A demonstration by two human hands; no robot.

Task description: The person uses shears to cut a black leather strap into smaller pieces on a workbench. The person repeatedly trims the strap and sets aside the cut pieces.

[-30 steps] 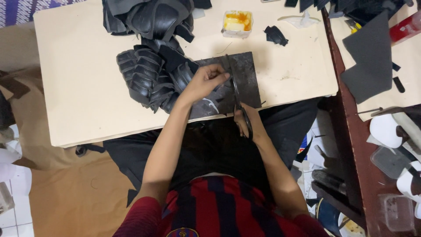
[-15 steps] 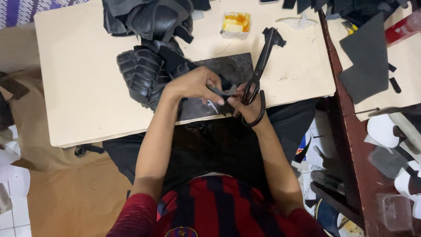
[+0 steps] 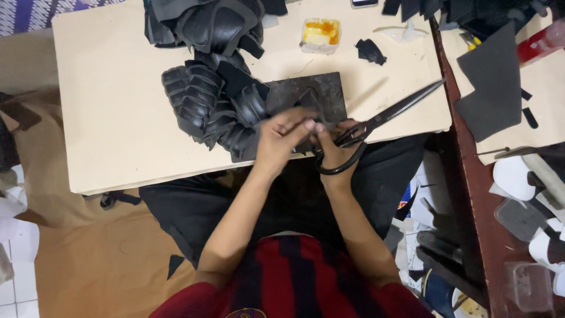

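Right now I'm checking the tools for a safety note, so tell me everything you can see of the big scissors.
The scissors are large, all black, seemingly metal, with long narrow blades and big loop handles. The blades look shut or nearly so, pointing up and right across the tan table, tip near its right edge. The right hand grips the handles at the table's near edge, fingers through a loop. The left hand sits just beside them; whether it touches them is unclear.

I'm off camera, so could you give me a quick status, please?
Right hand grips black scissors. Left hand pinches a small black piece. Stacked black pieces crowd the cutting board.
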